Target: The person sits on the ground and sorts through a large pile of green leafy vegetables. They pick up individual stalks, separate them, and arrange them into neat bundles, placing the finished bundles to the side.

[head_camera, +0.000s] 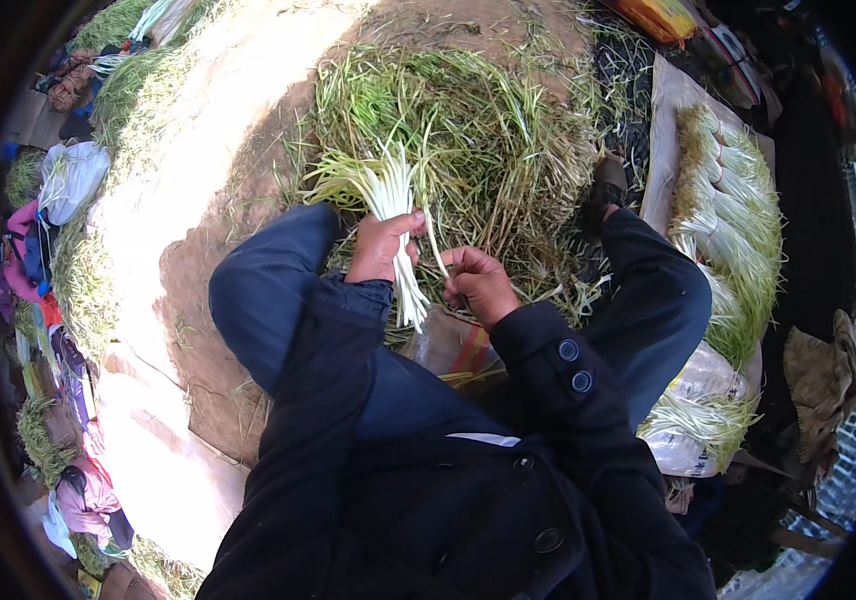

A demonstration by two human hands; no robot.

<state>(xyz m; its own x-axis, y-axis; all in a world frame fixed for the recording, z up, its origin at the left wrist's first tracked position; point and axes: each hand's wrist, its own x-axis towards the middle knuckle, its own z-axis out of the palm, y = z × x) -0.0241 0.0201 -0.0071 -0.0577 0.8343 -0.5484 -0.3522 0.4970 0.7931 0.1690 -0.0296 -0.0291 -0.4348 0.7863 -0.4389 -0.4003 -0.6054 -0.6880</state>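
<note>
My left hand (pixel 381 246) is closed around a bunch of pale blanched chive-like stalks (pixel 389 186). Their white lower ends (pixel 408 300) stick out below the fist, and yellow-green leaves fan out above it. Beside the bunch, a single stalk (pixel 432 231) slants down from near my left thumb. Its lower end meets the fingertips of my right hand (pixel 483 282), which pinch it. Both hands are above the near edge of a large heap of green and straw-coloured leaves (pixel 465 142), between my bent knees.
At right, several tied bundles of stalks (pixel 728 210) lie in a row on a pale sheet (pixel 664 97). Loose stalks (pixel 698 420) rest on a white printed sack (pixel 687 454). Along the left, people (pixel 19 251) sit among more leaf heaps (pixel 87 292). My shoe (pixel 608 184) touches the heap's right side.
</note>
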